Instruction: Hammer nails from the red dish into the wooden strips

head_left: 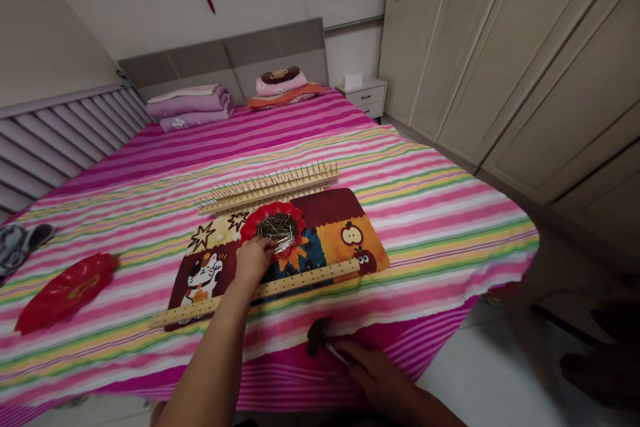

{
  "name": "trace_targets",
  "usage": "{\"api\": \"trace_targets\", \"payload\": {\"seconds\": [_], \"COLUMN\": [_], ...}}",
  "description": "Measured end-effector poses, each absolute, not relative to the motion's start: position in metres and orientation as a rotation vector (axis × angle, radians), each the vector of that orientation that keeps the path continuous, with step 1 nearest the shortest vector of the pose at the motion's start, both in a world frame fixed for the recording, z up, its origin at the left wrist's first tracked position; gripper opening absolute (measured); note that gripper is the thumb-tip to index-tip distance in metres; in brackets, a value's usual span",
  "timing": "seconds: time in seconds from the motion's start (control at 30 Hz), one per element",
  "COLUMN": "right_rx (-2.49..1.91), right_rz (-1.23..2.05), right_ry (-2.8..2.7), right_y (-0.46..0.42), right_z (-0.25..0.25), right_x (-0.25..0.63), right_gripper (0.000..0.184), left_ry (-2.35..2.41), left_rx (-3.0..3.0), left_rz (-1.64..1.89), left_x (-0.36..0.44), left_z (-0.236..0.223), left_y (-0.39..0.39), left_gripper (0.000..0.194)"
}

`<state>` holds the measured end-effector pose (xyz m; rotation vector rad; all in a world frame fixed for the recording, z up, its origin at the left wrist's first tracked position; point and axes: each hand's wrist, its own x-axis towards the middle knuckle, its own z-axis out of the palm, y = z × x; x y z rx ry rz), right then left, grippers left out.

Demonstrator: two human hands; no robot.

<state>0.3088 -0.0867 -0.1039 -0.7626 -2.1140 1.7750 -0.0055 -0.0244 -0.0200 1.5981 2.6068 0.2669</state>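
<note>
My left hand (254, 259) reaches into a red scalloped dish (245, 230), its fingers curled down at the near side of a pile of nails (280, 225). Which nails the fingertips pinch is too small to tell. Low in the view, my right hand (367, 368) is closed around the handle of a hammer (317, 336), whose dark head rests over the bed's near edge. Between the hands lies a wooden strip (300, 279) with rows of small holes and a few nails standing in its right part. My left forearm crosses in front of it.
A patterned mat (320, 210) lies under the dish and strip on the striped bed (430, 213). Behind it are wooden strips (270, 185) bristling with upright nails. A red leaf-shaped tray (67, 292) sits at left, near a grey fabric item (20, 247). Folded bedding (193, 105) lies by the headboard.
</note>
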Motion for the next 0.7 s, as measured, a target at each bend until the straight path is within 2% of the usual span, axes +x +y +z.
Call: {"api": "trace_targets", "payload": {"seconds": [0.13,0.37,0.43,0.53,0.6,0.7], "right_rx": [-0.744,-0.728,-0.740,-0.749,-0.753,-0.767], "right_rz": [1.789,1.801,1.800,1.796,1.801,1.799], "right_ry": [-2.099,-2.092,-2.092,-2.103,-2.129,-2.168], "right_y": [-0.087,-0.084,-0.085,-0.086,-0.085,-0.085], "right_z": [-0.106,-0.104,-0.105,-0.106,-0.105,-0.104], "right_x": [0.309,0.308,0.308,0.308,0.308,0.308], "right_gripper": [0.042,0.042,0.042,0.043,0.044,0.045], "left_ry": [2.548,2.490,2.480,2.266,2.007,1.743], "left_rx": [1.634,1.630,1.518,1.123,0.861,0.624], "left_rz": [0.194,0.315,0.481,1.022,1.316,1.497], "left_x": [-0.008,-0.010,-0.011,-0.010,-0.007,0.001], "left_z": [-0.027,-0.022,-0.019,-0.012,-0.005,0.006], "left_y": [-0.012,-0.014,-0.019,-0.028,-0.037,-0.052], "left_gripper": [0.017,0.013,0.012,0.010,0.022,0.036]}}
